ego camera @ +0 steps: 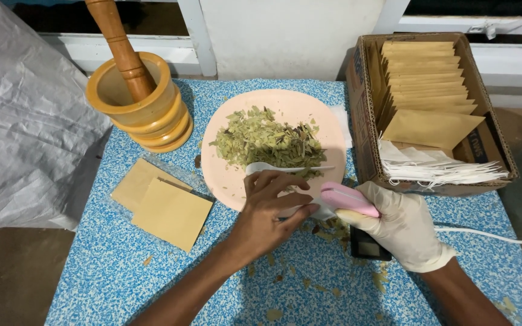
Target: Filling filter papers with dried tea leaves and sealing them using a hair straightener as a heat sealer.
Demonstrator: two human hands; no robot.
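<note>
Pink handheld sealer (347, 200) sits near the middle of the blue speckled table (116, 278), just below the plate's lower rim, w/ a small white sachet (321, 212) at its left tip. Right hand (403, 224), in a white glove, wraps its fingers around the sealer from the right & grips it. Left hand (267, 212), bare, has fingers curled together, tips pinching the sachet against the sealer's end. A dark flat device (367, 246) lies under the gloved hand; can't tell what kind. A white cord (484, 234) runs off toward the table's right edge.

Just above the hands: pale pink plate (237, 181) w/ a heap of dried green leaf bits (267, 142), white plastic spoon (273, 168) lying at the heap's lower side. Leaf crumbs are scattered on the table around & below the hands.

Left side of table: two tan paper envelopes (164, 205), overlapping. Back left corner: yellow wooden mortar (140, 108) w/ a brown pestle (122, 45) leaning in it. Back right corner: cardboard box (364, 115) w/ upright tan envelopes (427, 90) & a stack of white sachets (439, 170) at its front. Grey plastic sheet (25, 115) sits beside the left edge.
</note>
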